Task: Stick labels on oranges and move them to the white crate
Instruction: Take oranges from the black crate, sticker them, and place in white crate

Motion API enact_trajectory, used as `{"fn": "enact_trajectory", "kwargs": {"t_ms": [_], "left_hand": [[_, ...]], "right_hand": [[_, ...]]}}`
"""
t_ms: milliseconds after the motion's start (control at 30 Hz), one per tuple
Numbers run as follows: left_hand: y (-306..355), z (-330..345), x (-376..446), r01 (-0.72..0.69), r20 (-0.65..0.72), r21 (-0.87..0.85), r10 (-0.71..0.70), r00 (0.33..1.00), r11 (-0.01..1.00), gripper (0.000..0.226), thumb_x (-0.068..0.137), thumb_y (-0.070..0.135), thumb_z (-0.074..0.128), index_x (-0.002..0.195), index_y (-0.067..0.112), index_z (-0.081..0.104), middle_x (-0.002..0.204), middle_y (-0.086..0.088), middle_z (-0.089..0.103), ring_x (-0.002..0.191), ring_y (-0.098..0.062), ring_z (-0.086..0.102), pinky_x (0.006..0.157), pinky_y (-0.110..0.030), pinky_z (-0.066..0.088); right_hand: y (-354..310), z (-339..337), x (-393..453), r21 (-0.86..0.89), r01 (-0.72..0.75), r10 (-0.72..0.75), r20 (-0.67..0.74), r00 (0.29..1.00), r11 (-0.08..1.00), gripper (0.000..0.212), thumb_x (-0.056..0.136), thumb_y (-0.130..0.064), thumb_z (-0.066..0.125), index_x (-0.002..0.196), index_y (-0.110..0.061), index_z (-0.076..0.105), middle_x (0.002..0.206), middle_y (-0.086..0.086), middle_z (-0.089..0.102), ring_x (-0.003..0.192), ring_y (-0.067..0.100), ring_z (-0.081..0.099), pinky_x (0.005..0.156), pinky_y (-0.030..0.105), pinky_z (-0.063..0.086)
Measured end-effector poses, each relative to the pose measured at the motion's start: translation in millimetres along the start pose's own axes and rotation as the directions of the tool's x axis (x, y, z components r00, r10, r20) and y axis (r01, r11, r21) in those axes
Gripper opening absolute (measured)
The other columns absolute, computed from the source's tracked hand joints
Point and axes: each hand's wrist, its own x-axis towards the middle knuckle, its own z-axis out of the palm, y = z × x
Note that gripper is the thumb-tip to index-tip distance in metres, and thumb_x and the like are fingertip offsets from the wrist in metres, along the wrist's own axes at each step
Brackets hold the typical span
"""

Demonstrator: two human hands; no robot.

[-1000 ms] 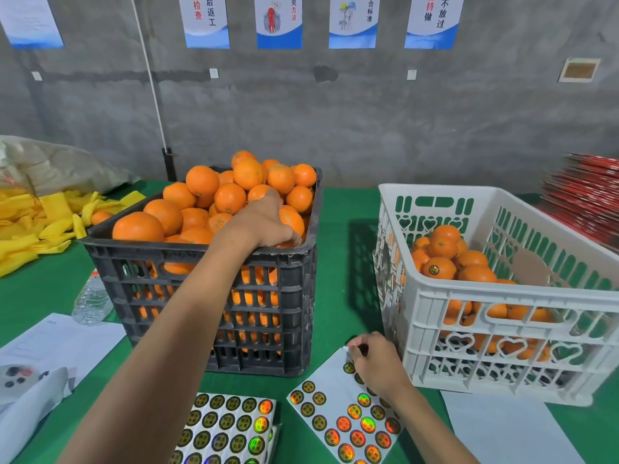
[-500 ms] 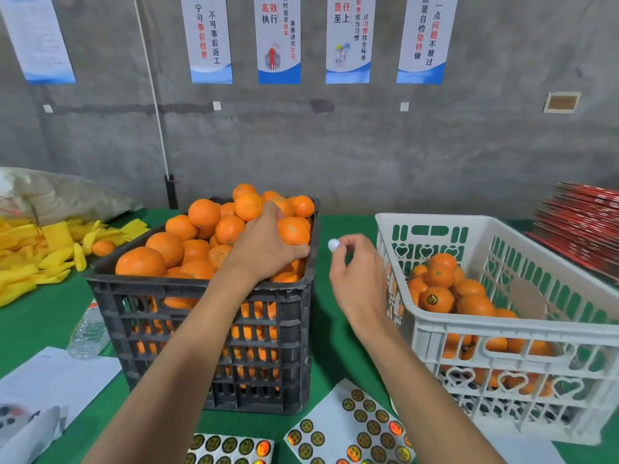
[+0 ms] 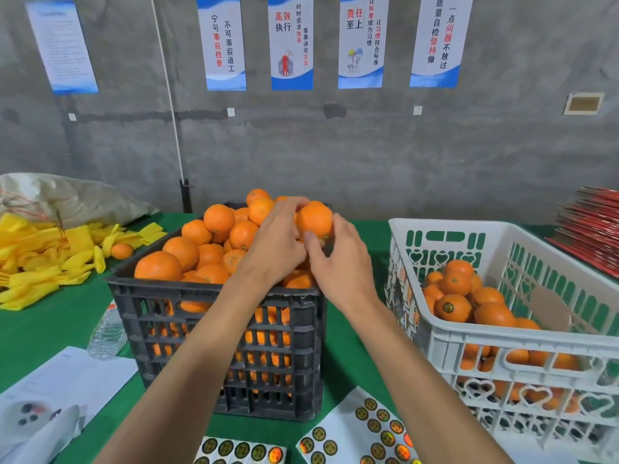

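Observation:
A black crate [image 3: 214, 329] heaped with oranges stands in the middle of the green table. Above its right rim my left hand [image 3: 274, 242] grips one orange [image 3: 315, 219]. My right hand [image 3: 341, 259] is curled against the underside of that same orange, thumb pressed on its skin; the label itself is hidden under the fingers. To the right stands the white crate [image 3: 522, 343], holding several oranges, one with a round dark label [image 3: 448, 308]. Two sticker sheets [image 3: 371, 433] lie at the near edge.
Yellow foam sleeves [image 3: 37, 262] and a loose orange [image 3: 122, 251] lie at the left, with a grey sack behind. A plastic bottle [image 3: 107, 333] and white papers [image 3: 67, 380] sit left of the black crate. Red flat packs [image 3: 593, 229] are stacked at the far right.
My left hand lifted an orange out of the black crate's pile. My right hand rose from the sticker sheet with a label and came onto that orange.

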Motion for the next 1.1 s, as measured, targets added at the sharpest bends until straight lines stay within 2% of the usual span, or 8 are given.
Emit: {"fn": "enact_trajectory", "kwargs": {"t_ms": [100, 200, 267, 400, 467, 567, 900, 1100], "left_hand": [[4, 5, 0, -0.078, 0.125, -0.253, 0.112, 0.986, 0.964, 0.061, 0.086, -0.004, 0.068, 0.140, 0.020, 0.053, 0.120, -0.002, 0.065, 0.101, -0.006, 0.066, 0.084, -0.032, 0.059], [5, 6, 0, -0.063, 0.120, -0.387, 0.118, 0.986, 0.920, 0.058, 0.094, -0.005, 0.056, 0.142, 0.027, 0.050, 0.139, 0.003, 0.060, 0.121, -0.009, 0.063, 0.085, -0.021, 0.055], [-3, 5, 1, -0.004, 0.077, -0.226, 0.022, 0.997, 0.974, 0.047, 0.096, 0.000, 0.051, 0.138, 0.022, 0.052, 0.132, 0.001, 0.062, 0.114, -0.011, 0.064, 0.076, -0.017, 0.048], [-18, 6, 2, 0.324, 0.477, 0.286, -0.427, 0.768, 0.902, 0.036, 0.099, 0.010, 0.051, 0.134, 0.016, 0.056, 0.127, -0.009, 0.063, 0.105, -0.023, 0.062, 0.082, -0.030, 0.051], [-14, 9, 6, 0.256, 0.672, 0.463, -0.525, 0.522, 0.848, 0.046, 0.098, 0.014, 0.056, 0.144, 0.019, 0.049, 0.150, -0.010, 0.048, 0.129, -0.029, 0.052, 0.104, -0.039, 0.047], [-6, 10, 11, 0.142, 0.752, 0.516, -0.526, 0.398, 0.845, 0.061, 0.099, 0.029, 0.063, 0.154, 0.026, 0.038, 0.164, -0.004, 0.028, 0.146, -0.030, 0.035, 0.115, -0.042, 0.037], [-12, 14, 17, 0.128, 0.720, 0.528, -0.522, 0.456, 0.840, 0.036, 0.098, 0.017, 0.061, 0.132, 0.022, 0.050, 0.140, -0.011, 0.048, 0.104, -0.028, 0.050, 0.082, -0.032, 0.044], [-16, 11, 11, 0.161, 0.621, 0.647, -0.638, 0.456, 0.745, 0.071, 0.091, 0.052, 0.064, 0.138, 0.002, 0.049, 0.139, -0.021, 0.054, 0.123, -0.041, 0.055, 0.086, -0.041, 0.048]], "right_hand": [[5, -6, 13, 0.655, -0.410, 0.465, 0.101, 0.880, 0.634, 0.033, 0.089, -0.025, 0.077, 0.114, -0.006, 0.066, 0.107, 0.005, 0.073, 0.094, 0.012, 0.070, 0.087, 0.034, 0.057], [15, -19, 17, 0.933, -0.345, 0.637, 0.325, 0.699, -0.097, 0.036, 0.088, 0.000, 0.074, 0.120, 0.007, 0.058, 0.115, 0.019, 0.070, 0.084, 0.020, 0.075, 0.081, 0.031, 0.062], [26, -25, 15, 0.944, -0.250, 0.670, 0.328, 0.666, -0.214, 0.035, 0.092, 0.001, 0.069, 0.123, 0.003, 0.053, 0.123, 0.019, 0.067, 0.083, 0.018, 0.077, 0.079, 0.028, 0.061], [38, -32, 12, 0.978, -0.156, 0.694, 0.206, 0.689, -0.135, 0.035, 0.097, 0.006, 0.059, 0.131, 0.008, 0.052, 0.120, 0.018, 0.067, 0.089, 0.023, 0.077, 0.078, 0.029, 0.063], [42, -33, 8, 0.984, -0.166, 0.675, 0.170, 0.718, -0.071, 0.043, 0.098, 0.007, 0.055, 0.141, 0.007, 0.046, 0.113, 0.010, 0.067, 0.090, 0.024, 0.077, 0.077, 0.030, 0.062], [49, -28, -7, 0.960, -0.273, 0.650, 0.171, 0.740, 0.059, 0.041, 0.102, 0.005, 0.049, 0.142, 0.004, 0.045, 0.117, 0.011, 0.066, 0.094, 0.024, 0.076, 0.080, 0.029, 0.061], [100, 9, -98, 0.470, -0.663, 0.583, 0.326, 0.744, 0.584, 0.033, 0.099, 0.002, 0.056, 0.127, -0.015, 0.059, 0.126, -0.001, 0.063, 0.106, 0.014, 0.070, 0.104, 0.040, 0.053], [120, -9, -143, -0.274, -0.349, 0.440, 0.445, 0.780, 0.896, 0.013, 0.101, -0.017, 0.059, 0.101, -0.014, 0.071, 0.092, 0.002, 0.073, 0.071, 0.017, 0.071, 0.074, 0.036, 0.061]]}}
